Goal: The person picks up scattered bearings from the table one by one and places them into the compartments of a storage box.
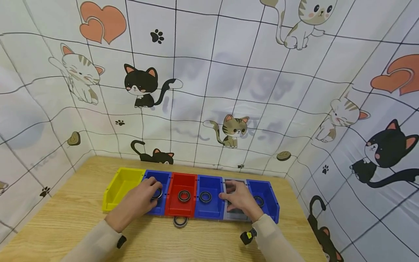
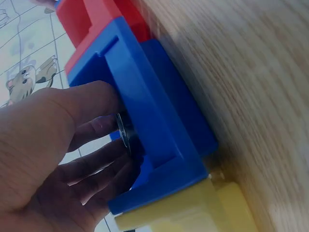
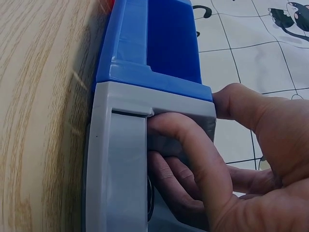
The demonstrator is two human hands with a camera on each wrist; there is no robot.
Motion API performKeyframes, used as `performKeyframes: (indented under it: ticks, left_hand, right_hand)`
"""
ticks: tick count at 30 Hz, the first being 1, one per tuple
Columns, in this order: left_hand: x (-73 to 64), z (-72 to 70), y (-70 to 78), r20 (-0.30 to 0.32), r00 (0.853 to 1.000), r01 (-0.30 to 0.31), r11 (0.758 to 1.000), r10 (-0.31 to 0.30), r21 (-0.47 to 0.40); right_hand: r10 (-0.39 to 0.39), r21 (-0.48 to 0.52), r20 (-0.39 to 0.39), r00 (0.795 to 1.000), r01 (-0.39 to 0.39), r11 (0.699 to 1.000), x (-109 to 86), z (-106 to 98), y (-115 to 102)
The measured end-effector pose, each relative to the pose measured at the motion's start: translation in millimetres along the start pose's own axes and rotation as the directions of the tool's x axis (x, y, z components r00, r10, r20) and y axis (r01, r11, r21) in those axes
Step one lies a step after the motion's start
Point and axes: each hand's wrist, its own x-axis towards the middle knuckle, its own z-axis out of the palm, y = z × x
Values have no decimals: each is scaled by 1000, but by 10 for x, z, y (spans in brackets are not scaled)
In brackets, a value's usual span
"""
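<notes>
In the head view, my left hand reaches into the blue bin second from the left. Its thumb and fingertips pinch a ball bearing, whose metal edge shows between them in the left wrist view. My right hand is over the grey bin, fingers bent and spread apart, some reaching down inside. In the right wrist view, a dark ring edge shows low inside that bin, beside the fingers and partly hidden by the front wall.
Bearings lie in the red bin, middle blue bin and rightmost blue bin. Another bearing is on the wooden table before the red bin. A yellow bin ends the row at left; a cat-print curtain hangs behind.
</notes>
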Motion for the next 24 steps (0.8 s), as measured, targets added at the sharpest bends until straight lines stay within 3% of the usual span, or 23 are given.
performKeyframes:
  ticks: [7,13,24]
  left_hand:
    - [105,79,-15,52,998,-29,998,26,63]
    - [154,193,-52,40,998,-63,989,58,135]
    - [211,275,-48,93,996,-30,982,13,186]
  right_hand:
    - [-2,0,-4,1000,2,1000,8,3,-15]
    - [-4,3,1,1000,4,1000,5,0,-27]
    - [-7,15,3,1000,7,1000,5,-18,-22]
